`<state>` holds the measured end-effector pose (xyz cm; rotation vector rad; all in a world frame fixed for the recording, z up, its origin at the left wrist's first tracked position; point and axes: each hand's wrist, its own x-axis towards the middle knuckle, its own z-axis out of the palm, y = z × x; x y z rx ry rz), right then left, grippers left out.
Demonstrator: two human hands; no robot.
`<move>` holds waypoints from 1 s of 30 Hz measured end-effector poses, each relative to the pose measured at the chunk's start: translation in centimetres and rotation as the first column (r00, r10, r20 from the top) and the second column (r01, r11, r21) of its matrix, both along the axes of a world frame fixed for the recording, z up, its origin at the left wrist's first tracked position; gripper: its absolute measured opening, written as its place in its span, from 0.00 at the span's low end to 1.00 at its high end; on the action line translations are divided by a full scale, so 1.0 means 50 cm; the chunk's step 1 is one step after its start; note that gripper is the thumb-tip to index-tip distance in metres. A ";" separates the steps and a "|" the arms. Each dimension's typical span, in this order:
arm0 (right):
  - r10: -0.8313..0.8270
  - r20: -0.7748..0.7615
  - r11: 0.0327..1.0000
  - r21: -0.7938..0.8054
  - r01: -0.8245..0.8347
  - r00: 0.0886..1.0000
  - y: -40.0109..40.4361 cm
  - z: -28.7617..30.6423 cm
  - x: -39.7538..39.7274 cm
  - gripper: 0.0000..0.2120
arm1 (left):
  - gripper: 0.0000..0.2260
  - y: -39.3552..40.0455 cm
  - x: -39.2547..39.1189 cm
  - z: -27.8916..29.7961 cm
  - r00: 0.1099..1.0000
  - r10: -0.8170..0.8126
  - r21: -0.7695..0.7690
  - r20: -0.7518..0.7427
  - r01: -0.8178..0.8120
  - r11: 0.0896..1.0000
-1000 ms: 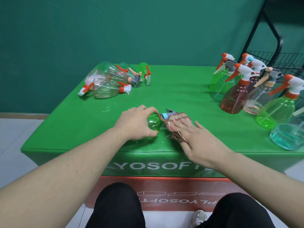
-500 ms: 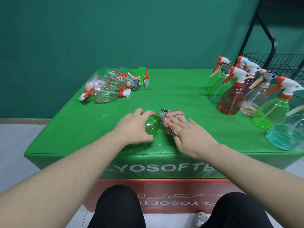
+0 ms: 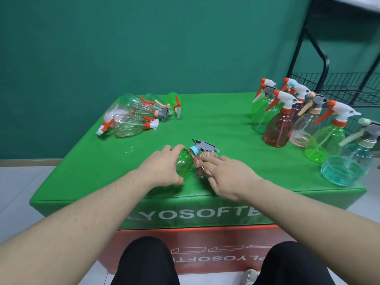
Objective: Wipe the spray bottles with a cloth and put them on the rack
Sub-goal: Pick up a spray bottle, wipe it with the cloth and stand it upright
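Green padded table [image 3: 216, 124], teal wall behind. Far left: pile of clear spray bottles [image 3: 131, 118] lying down. Centre front: left hand [image 3: 162, 167] fingers curled round green bottle [image 3: 185, 163] on its side; right hand [image 3: 224, 173] presses brown cloth [image 3: 202, 161] on neck, fingers fairly straight. Bottle looks empty, light, slick plastic; grip body, not grey trigger. Right: upright bottles [image 3: 298, 120], wire rack [image 3: 337, 87] behind.

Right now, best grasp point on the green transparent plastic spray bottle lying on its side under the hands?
Probably the green transparent plastic spray bottle at its narrow neck below the blue collar, coming from above: it lies flat, head pointing away, and the left hand covers the wide body.
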<state>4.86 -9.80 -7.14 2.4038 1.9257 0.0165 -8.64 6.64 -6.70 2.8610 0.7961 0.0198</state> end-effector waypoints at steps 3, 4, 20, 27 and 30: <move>0.014 0.020 0.998 -0.058 -0.013 1.000 0.023 0.014 0.005 0.26 | 0.47 -0.004 -0.003 -0.009 0.999 -0.021 0.060 0.024 0.020 0.998; 0.019 0.032 0.997 -0.070 -0.017 0.999 0.029 0.014 0.007 0.25 | 0.47 -0.004 -0.005 -0.013 0.999 -0.021 0.066 0.035 0.019 0.998; 0.123 0.143 0.992 -0.030 -0.120 0.982 0.019 -0.048 0.011 0.23 | 0.45 -0.005 0.010 -0.008 0.999 0.030 0.055 0.018 -0.031 0.998; -0.013 -0.180 0.979 0.196 0.048 0.984 -0.022 -0.051 0.025 0.15 | 0.43 0.008 0.008 -0.001 0.963 0.209 -0.154 0.172 -0.183 0.971; -0.122 -0.477 0.904 0.309 0.296 0.871 -0.023 -0.045 0.016 0.09 | 0.42 -0.001 0.007 -0.004 0.949 0.208 -0.167 0.237 -0.171 0.971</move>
